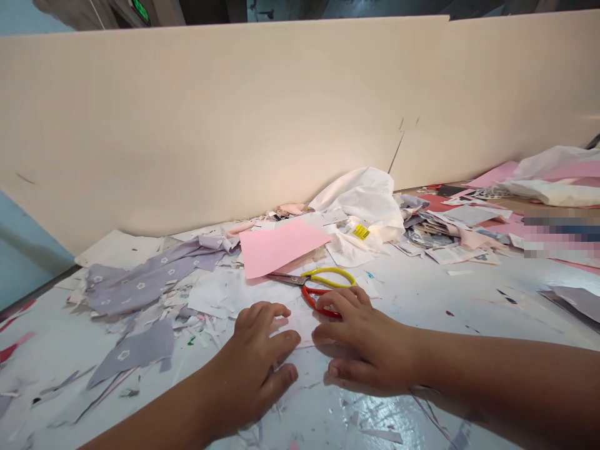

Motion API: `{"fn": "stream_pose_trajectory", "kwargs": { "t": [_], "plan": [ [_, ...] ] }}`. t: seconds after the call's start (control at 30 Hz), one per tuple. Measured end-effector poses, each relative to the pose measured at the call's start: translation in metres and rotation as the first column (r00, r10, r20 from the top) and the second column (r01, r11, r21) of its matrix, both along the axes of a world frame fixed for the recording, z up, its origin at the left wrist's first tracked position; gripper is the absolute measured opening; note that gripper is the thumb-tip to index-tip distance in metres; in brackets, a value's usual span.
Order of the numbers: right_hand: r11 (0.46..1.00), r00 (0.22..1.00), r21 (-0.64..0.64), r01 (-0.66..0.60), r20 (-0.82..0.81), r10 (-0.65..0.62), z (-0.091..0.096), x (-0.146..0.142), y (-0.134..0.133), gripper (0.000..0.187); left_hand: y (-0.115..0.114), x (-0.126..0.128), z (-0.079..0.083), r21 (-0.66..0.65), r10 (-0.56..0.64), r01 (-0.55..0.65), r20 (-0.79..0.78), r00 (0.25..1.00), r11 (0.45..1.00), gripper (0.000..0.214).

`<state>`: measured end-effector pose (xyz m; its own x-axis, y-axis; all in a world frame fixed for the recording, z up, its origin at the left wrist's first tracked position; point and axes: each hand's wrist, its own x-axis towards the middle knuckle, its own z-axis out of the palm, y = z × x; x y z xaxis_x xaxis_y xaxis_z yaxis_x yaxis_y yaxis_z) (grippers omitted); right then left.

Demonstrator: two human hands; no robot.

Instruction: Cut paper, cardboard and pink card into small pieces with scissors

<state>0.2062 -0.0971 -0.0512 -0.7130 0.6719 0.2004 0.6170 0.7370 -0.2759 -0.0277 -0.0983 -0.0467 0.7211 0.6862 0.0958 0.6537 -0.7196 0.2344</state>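
Both hands lie palm down, fingers lightly curled and spread: the left hand (255,359) at lower centre, the right hand (368,340) just beside it, not touching. The left forearm (154,419) extends from the lower left — the right forearm (497,381) from the right edge.

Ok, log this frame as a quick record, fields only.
left hand: resting on white paper scrap, holding nothing visible
right hand: on the same scrap, fingers at the scissors
scissors: red and yellow handles, blades pointing left, lying on paper
nearby: pink paper sheet, lilac star-print fabric, crumpled white cloth
behind: cream board
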Motion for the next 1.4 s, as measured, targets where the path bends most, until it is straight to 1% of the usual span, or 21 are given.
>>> {"fn": "stream_pose_trajectory", "kwargs": {
  "t": [0.1,0.2,0.33,0.53,0.67,0.73,0.87,1.03,1.13,1.23,1.3,1.4],
  "plan": [
    [1.0,1.0,-0.001,0.016,-0.004,-0.016,0.0,0.0,0.0,0.033,0.001,-0.001,-0.002,0.003,-0.002,0.002,0.013,1.0,1.0,0.017],
    [1.0,1.0,-0.015,0.025,0.002,-0.025,-0.001,0.0,0.0,0.03,0.001,-0.002,-0.004,0.011,-0.004,0.003,0.025,1.0,1.0,0.021],
    [0.999,0.999,-0.021,0.048,0.006,-0.048,0.0,-0.001,0.0,0.032,0.001,-0.003,-0.006,0.003,0.018,-0.018,0.032,0.999,1.0,0.027],
    [0.997,0.998,-0.038,0.062,0.018,-0.061,0.001,-0.001,0.001,0.032,-0.001,0.001,-0.007,0.065,0.1,-0.106,0.097,0.99,0.992,0.032],
    [0.998,0.999,-0.032,0.048,0.005,-0.047,0.0,0.0,0.001,0.036,-0.001,0.0,0.001,-0.037,0.081,-0.079,0.037,0.996,0.996,0.035],
    [0.999,0.999,-0.026,0.047,0.002,-0.047,-0.001,0.0,0.001,0.036,-0.001,-0.001,0.005,-0.074,0.072,-0.071,0.016,0.997,0.995,0.034],
    [1.0,1.0,-0.017,0.021,-0.006,-0.021,-0.001,0.0,0.002,0.034,-0.002,-0.001,0.008,-0.084,0.062,-0.061,0.008,0.998,0.995,0.031],
    [1.0,1.0,-0.018,-0.012,-0.017,0.012,0.0,-0.001,0.003,0.031,-0.003,0.0,0.006,-0.037,0.038,-0.037,0.023,0.999,0.999,0.027],
    [0.999,0.999,-0.022,-0.04,-0.021,0.039,0.001,-0.001,0.002,0.031,-0.003,0.002,0.005,0.018,0.021,-0.022,0.034,0.999,1.0,0.017],
    [0.998,0.998,-0.003,-0.065,-0.024,0.065,0.001,0.0,0.002,0.035,-0.003,0.003,0.006,0.025,-0.01,0.009,0.027,1.0,1.0,0.011],
    [0.998,0.997,0.002,-0.07,-0.024,0.07,0.0,0.0,0.002,0.035,-0.004,0.003,0.006,0.024,-0.016,0.015,0.024,1.0,1.0,0.011],
    [0.998,0.997,-0.004,-0.069,-0.022,0.069,0.0,-0.001,0.003,0.035,-0.004,0.003,0.005,0.036,0.026,-0.028,0.041,0.999,0.999,0.016]
  ]
}}
